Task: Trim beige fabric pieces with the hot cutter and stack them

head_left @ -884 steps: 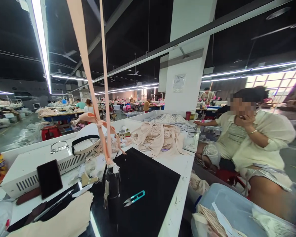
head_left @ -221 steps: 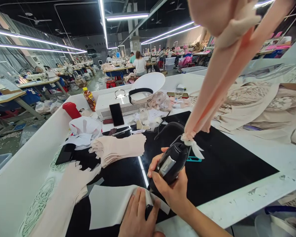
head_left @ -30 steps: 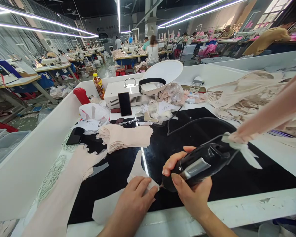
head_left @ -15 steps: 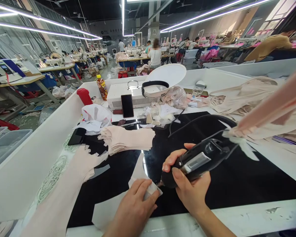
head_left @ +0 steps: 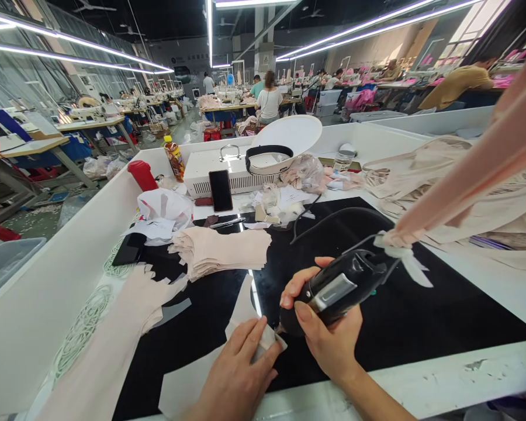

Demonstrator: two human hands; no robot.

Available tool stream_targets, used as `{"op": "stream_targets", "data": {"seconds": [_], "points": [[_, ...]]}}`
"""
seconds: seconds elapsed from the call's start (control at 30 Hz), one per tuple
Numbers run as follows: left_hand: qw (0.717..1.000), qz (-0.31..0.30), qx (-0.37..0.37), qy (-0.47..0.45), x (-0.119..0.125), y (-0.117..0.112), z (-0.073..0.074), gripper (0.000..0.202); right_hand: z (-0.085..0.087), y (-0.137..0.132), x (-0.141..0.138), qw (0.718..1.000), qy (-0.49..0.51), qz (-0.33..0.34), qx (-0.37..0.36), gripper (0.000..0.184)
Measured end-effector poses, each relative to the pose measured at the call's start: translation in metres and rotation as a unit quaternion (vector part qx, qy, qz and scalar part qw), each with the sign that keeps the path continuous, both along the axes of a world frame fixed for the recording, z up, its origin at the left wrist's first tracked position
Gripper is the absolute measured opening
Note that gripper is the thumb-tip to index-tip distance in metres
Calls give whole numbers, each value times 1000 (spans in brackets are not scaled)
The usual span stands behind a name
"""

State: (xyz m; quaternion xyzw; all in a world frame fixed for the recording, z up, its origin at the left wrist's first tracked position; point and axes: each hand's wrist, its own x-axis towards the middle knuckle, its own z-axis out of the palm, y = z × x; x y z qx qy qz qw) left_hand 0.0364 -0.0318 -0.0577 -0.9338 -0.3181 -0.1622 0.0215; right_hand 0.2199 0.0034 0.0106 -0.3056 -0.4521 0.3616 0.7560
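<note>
My right hand (head_left: 328, 339) is wrapped round a black hand-held cutting tool (head_left: 339, 283), its tip down on the black work mat (head_left: 403, 310). A pink fabric strap (head_left: 464, 175) tied to the tool's rear end runs up to the right. My left hand (head_left: 236, 374) lies with fingers stretched flat on a pale fabric piece (head_left: 245, 327), right beside the tool's tip. A stack of cut pink pieces (head_left: 221, 248) lies further back on the mat. A long pink piece (head_left: 109, 345) lies to the left.
A white control box (head_left: 206, 169) with a black phone (head_left: 221, 190) leaning on it stands at the back, next to a white bowl-shaped lamp (head_left: 284, 143). A red flask (head_left: 142, 174) and a bottle (head_left: 174, 158) sit at the left wall. Lace garments (head_left: 425, 169) are heaped at right. Other people sit at distant tables.
The tool and my right hand have shifted slightly left and toward me along the fabric edge. My left hand stays pressed on the pale piece.
</note>
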Motion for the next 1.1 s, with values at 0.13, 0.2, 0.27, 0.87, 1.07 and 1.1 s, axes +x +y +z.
{"op": "stream_targets", "data": {"seconds": [0.13, 0.2, 0.27, 0.87, 1.07, 1.1], "points": [[1000, -1, 12, 10, -1, 1, -2, 50, -3, -2, 1, 1000, -15, 13, -1, 50], [1000, -3, 14, 9, -1, 1, -2, 48, -3, -3, 1, 999, -24, 25, -1, 51], [1000, -5, 11, 5, -2, 2, -2, 46, 0, -3, -1, 1000, -18, 18, -3, 49], [995, -21, 75, -67, 8, 6, 3, 37, 14, -2, -8, 999, -23, -34, -2, 42], [996, 5, 75, -53, 2, 9, 1, 37, 14, -2, -7, 999, -26, -36, -5, 42], [996, 7, 71, -51, 2, 9, 2, 38, 13, -2, -7, 999, -26, -40, -5, 42]]}}
